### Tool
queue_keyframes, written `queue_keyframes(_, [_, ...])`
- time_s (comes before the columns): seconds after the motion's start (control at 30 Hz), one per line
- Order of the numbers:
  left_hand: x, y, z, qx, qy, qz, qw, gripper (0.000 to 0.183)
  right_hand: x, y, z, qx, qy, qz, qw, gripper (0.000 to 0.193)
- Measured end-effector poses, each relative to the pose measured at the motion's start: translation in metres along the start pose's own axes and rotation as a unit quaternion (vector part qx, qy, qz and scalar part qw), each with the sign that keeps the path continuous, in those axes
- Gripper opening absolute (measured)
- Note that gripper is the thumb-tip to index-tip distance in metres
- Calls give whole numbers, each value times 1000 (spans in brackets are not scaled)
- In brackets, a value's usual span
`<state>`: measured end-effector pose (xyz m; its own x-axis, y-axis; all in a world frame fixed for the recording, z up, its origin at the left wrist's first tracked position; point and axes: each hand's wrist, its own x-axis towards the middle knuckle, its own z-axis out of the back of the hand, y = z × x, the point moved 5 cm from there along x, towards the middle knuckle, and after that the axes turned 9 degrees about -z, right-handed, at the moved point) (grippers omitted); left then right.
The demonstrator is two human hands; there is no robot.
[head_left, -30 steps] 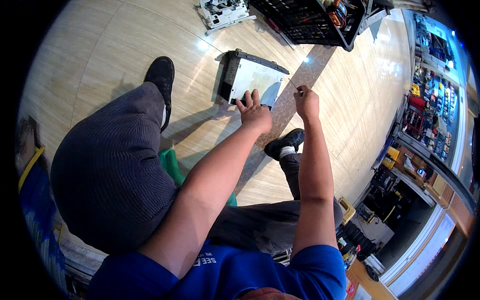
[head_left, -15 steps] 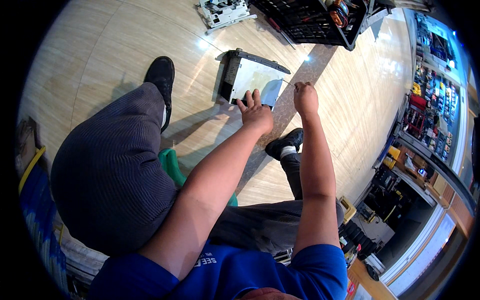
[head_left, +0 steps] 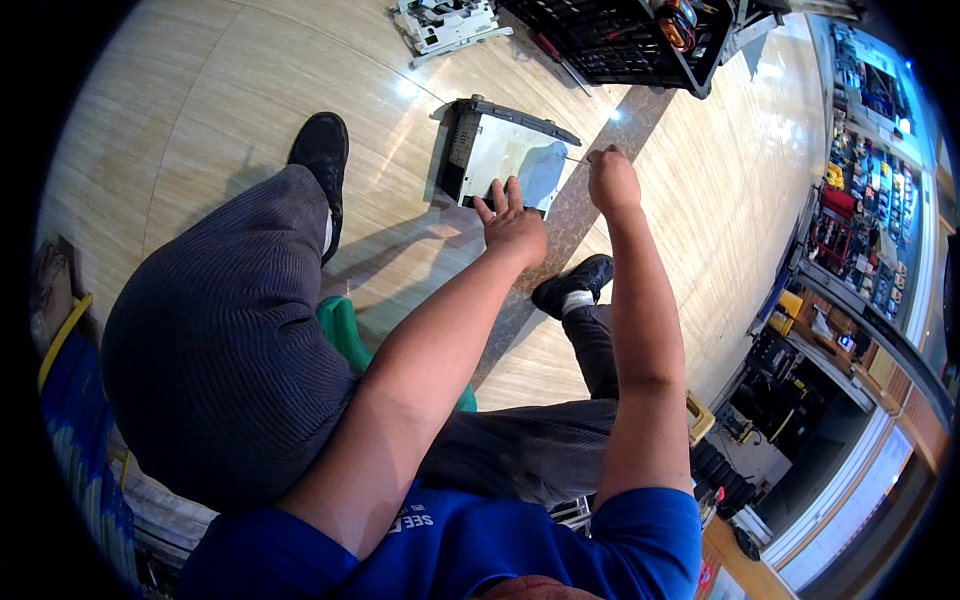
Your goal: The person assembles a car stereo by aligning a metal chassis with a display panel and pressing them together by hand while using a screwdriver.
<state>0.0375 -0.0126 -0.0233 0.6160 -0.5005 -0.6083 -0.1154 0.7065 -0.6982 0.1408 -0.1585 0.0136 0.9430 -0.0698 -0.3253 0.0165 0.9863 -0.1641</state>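
Note:
A box-shaped metal device (head_left: 500,150) with a pale top and a black far edge, much like a car stereo, lies on the tiled floor ahead of me. My left hand (head_left: 515,230) rests on its near edge, fingers spread and flat on the casing. To the right, my right hand (head_left: 613,182) is closed around a screwdriver (head_left: 574,159). Only its thin shaft shows, pointing left at the device's right side; the handle is hidden in my fist. Whether the tip touches a screw is too small to tell.
Beyond the device stands a black crate (head_left: 620,50) with an orange tool inside. A white metal bracket part (head_left: 445,25) lies at the far left of it. My legs straddle a green seat (head_left: 343,330). Stocked shelves (head_left: 875,210) line the right side.
My right hand has moved slightly up and has turned, with the screwdriver still in it. The left hand and the device stay nearly where they were.

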Motion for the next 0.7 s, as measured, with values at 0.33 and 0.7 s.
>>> queue_keyframes(0.33, [0, 2, -1, -12, -5, -5, 1000, 45, -2, 1, -1, -32, 36, 12, 999, 19])
queue_keyframes(0.7, [3, 1, -4, -3, -10, -3, 1000, 47, -2, 0, -12, 130, -66, -5, 989, 18])
